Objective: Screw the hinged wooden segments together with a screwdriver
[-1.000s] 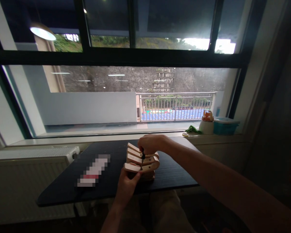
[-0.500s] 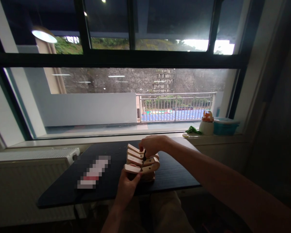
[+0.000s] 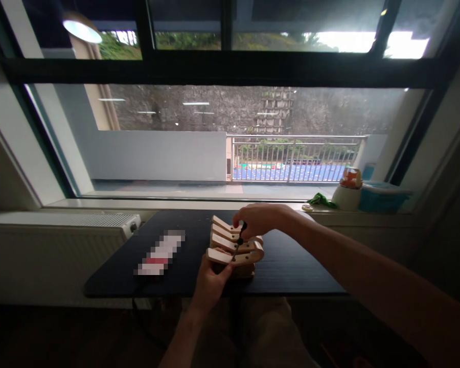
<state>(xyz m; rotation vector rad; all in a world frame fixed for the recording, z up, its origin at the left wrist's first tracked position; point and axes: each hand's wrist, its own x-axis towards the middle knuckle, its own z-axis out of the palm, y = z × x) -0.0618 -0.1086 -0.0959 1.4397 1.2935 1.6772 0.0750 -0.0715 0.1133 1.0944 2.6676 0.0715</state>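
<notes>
Several pale curved wooden pieces (image 3: 223, 237) with dark holes stand in a row on the dark table, joined or packed close together. My left hand (image 3: 210, 282) is closed on the nearest wooden piece (image 3: 219, 256), its thumb along the front edge. Above the row, my right hand (image 3: 261, 220) pinches the dark handle of a screwdriver (image 3: 240, 240). Its thin shaft slants down to the nearest piece, close to my left thumb. The exact spot where the tip meets the wood is too small to make out.
Left of the wooden pieces on the black table (image 3: 291, 266) lies a blurred-out white and red item (image 3: 161, 254). A radiator (image 3: 61, 245) stands at the left. On the windowsill are a green cloth (image 3: 320, 200), a white pot (image 3: 347, 197) and a teal box (image 3: 385, 198).
My view has tilted down and turned slightly left, so everything sits higher and further right. More of the screwdriver handle shows beneath my right hand. My left hand keeps its hold.
</notes>
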